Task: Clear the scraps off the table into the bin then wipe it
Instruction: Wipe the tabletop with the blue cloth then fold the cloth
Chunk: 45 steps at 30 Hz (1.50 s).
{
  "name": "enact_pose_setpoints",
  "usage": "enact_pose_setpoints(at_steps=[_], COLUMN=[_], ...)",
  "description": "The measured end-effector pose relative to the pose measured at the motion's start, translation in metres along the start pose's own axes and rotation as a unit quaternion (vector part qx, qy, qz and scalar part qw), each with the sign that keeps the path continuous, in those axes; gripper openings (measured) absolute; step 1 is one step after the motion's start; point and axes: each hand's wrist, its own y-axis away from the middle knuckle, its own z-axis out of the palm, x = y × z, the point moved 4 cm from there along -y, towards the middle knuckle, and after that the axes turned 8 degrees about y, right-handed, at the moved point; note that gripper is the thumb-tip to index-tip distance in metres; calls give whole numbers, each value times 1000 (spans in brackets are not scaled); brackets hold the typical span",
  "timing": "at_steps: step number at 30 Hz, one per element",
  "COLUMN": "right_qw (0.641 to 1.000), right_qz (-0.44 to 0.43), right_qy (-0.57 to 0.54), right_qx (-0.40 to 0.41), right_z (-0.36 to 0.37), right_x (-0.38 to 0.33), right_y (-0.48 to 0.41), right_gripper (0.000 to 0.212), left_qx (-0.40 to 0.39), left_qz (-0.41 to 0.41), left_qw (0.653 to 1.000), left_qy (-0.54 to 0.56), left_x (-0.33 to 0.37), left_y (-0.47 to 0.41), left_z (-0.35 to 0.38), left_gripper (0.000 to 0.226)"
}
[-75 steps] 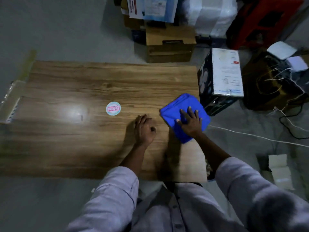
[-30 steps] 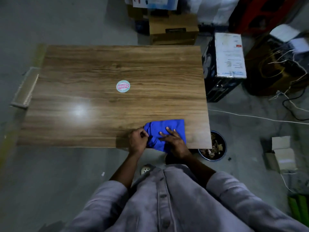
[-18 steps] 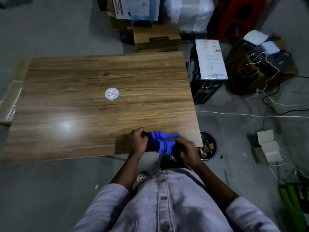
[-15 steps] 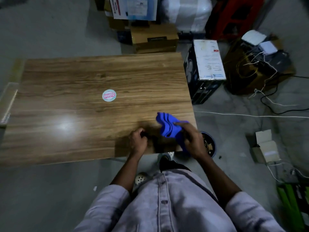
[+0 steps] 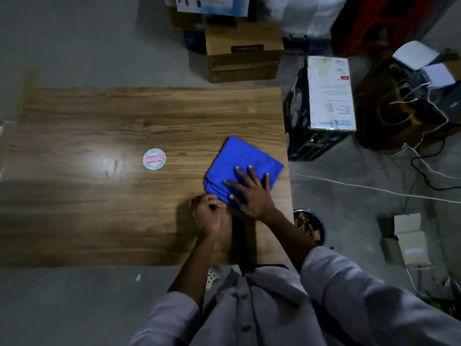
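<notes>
Folded blue cloth (image 5: pixel 239 163) lies near the wooden table's (image 5: pixel 124 221) right edge. Right hand (image 5: pixel 250 196) presses flat on it, fingers spread. Left hand (image 5: pixel 207 217) rests on the tabletop just beside it, fingers curled into a fist.

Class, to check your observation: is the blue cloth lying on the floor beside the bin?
No, the folded blue cloth lies on the wooden table, with the right hand pressing flat on it.

Folded blue cloth (image 5: pixel 242 158) flat on wooden table (image 5: pixel 99 221)
</notes>
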Motion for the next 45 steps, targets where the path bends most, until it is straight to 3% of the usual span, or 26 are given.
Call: enact_pose_setpoints(at_steps=[5,8,13,16,20,29,42,45], right_qw=[988,983,990,993,987,983,965,963], right_qz=[-126,-150,-79,-21,80,167,227,243], right_qy=[90,107,106,87,100,63,124,107], right_qx=[12,21,-38,-76,-94,-46,-35,-42], right_z=[0,-12,-40,-65,-90,-63,1,14], right_x=[14,25,48,76,124,133,26,4], right_y=[-69,-123,-204,-232,-241,-134,71,106], right_gripper=[58,59,68,76,76,65,67,69], left_qx=[29,19,-36,-31,-51,-98,-209,-231], left_qz=[33,83,92,80,89,54,55,93], left_qw=[996,993,984,981,976,982,966,960], left_qy=[-74,-77,-145,-174,-192,-154,-144,-129], left_x=[12,24,28,27,25,34,13,-2], left_y=[-11,-18,-50,-59,-53,-38,32,67], left_z=[29,47,73,74,69,65,42,31], left_gripper=[41,51,47,40,52,77,63,62])
